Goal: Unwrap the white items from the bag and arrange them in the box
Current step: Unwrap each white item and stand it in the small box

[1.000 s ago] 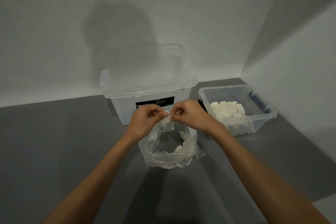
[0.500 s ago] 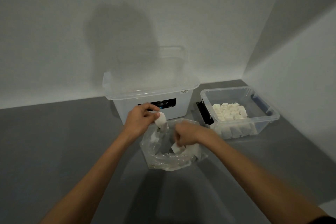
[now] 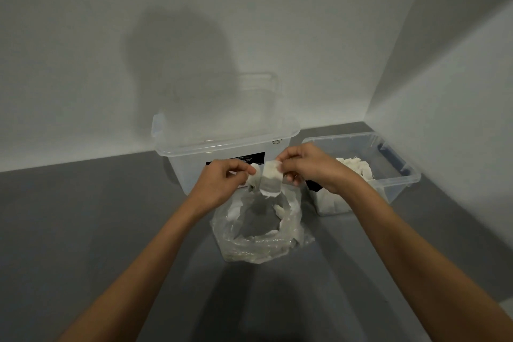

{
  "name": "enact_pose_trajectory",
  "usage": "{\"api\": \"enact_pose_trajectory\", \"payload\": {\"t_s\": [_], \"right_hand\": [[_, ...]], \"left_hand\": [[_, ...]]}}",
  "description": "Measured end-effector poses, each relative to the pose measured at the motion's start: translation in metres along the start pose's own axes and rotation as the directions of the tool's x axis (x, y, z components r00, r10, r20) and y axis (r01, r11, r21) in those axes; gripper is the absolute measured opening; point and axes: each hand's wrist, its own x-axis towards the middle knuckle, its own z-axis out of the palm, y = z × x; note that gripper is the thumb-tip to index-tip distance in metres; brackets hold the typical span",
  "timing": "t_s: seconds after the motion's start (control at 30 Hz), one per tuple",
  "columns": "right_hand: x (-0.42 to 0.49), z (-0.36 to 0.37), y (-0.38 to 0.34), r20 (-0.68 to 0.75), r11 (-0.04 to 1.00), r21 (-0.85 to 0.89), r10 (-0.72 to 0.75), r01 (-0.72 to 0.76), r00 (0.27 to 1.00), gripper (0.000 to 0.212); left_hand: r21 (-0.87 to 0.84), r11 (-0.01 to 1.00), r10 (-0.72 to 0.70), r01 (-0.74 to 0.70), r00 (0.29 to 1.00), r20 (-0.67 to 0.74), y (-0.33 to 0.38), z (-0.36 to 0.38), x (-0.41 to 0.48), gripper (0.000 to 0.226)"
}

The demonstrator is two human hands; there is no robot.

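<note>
Both hands are up over the bag (image 3: 229,234), working one white item (image 3: 271,179).
- Item: flat, roughly rectangular, hanging with its long axis near vertical and slightly tilted, lower end pointing down into the bag mouth.
- Right hand (image 3: 313,171): fingers curled, thumb and fingertips pinching the item's top right corner.
- Left hand (image 3: 219,184): fingers curled, pinching a smaller white piece (image 3: 254,176) just left of the item and touching it. Can't tell if that's wrapper or part of the item.
- Bag: one, clear plastic, crumpled and open at the top, sitting on the grey surface (image 3: 83,216) between the forearms. Several white pieces lie round its inner wall; the count isn't readable.
- Boxes: two, both clear plastic.
  - The small open box (image 3: 361,136) is to the right, near the corner of the walls. It holds a packed batch of white items (image 3: 355,168) in rows, too blurred to count.
  - The bigger box (image 3: 194,166) is behind the hands. It has a black label (image 3: 236,158) on its front, and the contents aren't visible.
- The item is in the air in front of the bigger box, left of the small box and apart from it.
</note>
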Motion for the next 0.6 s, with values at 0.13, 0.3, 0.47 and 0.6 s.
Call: {"api": "enact_pose_trajectory", "payload": {"t_s": [0.13,0.3,0.47,0.6], "right_hand": [[0.000,-0.005,0.001,0.044,0.893,0.420,0.160,-0.163,0.986,0.018],[-0.003,-0.011,0.005,0.199,0.737,0.589,0.264,-0.331,0.944,0.006],[-0.002,-0.025,0.008,0.220,0.812,0.459,0.289,-0.360,0.932,0.009],[-0.008,-0.048,-0.002,-0.138,0.997,0.042,0.067,-0.062,0.988,0.005]], "left_hand": [[-0.088,0.993,0.074,-0.079,0.995,-0.065,0.011,0.007,0.003,0.019],[-0.127,0.977,0.167,-0.170,0.985,-0.034,0.027,0.016,0.010,0.036],[-0.173,0.968,0.200,-0.184,0.977,0.078,0.046,0.027,0.018,0.019],[-0.187,0.980,0.095,-0.072,0.988,0.119,0.054,0.035,0.031,0.013]]}}
